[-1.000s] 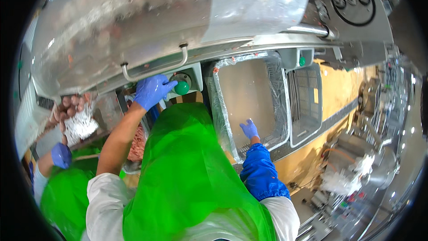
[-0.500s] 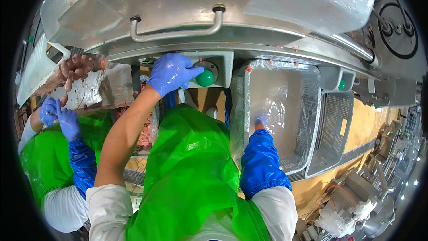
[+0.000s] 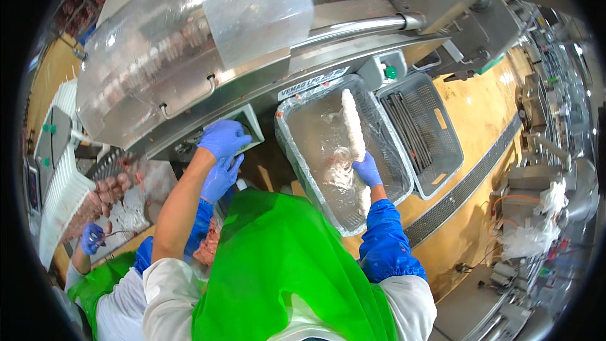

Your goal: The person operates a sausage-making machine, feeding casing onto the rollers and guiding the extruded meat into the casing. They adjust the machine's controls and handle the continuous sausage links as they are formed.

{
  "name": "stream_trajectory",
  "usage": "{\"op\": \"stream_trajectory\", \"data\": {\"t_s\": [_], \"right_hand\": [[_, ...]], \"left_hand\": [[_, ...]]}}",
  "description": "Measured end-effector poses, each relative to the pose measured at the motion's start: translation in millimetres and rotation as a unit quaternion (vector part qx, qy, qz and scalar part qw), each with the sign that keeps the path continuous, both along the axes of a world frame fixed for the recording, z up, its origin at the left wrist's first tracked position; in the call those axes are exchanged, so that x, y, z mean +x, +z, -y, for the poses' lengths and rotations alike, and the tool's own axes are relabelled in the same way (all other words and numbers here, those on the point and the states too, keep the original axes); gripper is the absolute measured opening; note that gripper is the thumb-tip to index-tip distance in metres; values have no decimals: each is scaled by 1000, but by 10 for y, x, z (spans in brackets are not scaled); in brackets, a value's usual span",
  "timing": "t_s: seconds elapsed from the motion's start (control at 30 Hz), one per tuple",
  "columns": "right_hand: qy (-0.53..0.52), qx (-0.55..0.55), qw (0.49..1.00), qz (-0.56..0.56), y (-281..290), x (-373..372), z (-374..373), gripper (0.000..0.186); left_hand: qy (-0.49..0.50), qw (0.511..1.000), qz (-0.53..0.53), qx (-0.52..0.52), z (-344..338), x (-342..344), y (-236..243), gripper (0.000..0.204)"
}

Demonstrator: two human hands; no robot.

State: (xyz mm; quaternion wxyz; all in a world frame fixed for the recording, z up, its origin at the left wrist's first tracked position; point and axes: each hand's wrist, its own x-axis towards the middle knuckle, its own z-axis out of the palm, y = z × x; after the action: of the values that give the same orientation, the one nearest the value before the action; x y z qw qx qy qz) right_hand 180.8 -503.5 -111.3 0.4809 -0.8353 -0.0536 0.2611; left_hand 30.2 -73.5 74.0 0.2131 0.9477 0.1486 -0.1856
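Observation:
My left hand (image 3: 222, 139) in a purple-blue glove has its fingers curled at a grey recessed control housing (image 3: 250, 124) on the machine (image 3: 148, 91); what they grip is hidden. Just below it is a co-worker's gloved hand (image 3: 217, 179). My right hand (image 3: 366, 170) grips a long, ridged white casing strand (image 3: 351, 120), lifted in a plastic-lined tub (image 3: 297, 151) of cloudy water. Loose white strands (image 3: 339, 172) trail in the water beside it.
A grey perforated crate (image 3: 440, 139) with dark rods stands right of the tub, above a floor grate (image 3: 454, 189). At left, a co-worker (image 3: 107, 290) works at a steel tray with pink sausages (image 3: 110, 192). Steel equipment (image 3: 536, 177) lines the right side.
My right hand, submerged half a second ago, now holds the white strand up. The co-worker's hand has reached beside my left hand, which now covers the green knob. The view has shifted and turned.

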Motion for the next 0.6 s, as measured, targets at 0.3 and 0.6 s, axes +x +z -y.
{"op": "stream_trajectory", "data": {"t_s": [0.3, 0.6], "right_hand": [[78, -76, 954, 280, 1188, -54, -186, 47], [120, -167, 840, 501, 2188, 57, -193, 31]], "left_hand": [[-152, 914, 359, 107, 869, 826, 882, 43], [-257, 885, 319, 223, 786, 871, 902, 44]]}}
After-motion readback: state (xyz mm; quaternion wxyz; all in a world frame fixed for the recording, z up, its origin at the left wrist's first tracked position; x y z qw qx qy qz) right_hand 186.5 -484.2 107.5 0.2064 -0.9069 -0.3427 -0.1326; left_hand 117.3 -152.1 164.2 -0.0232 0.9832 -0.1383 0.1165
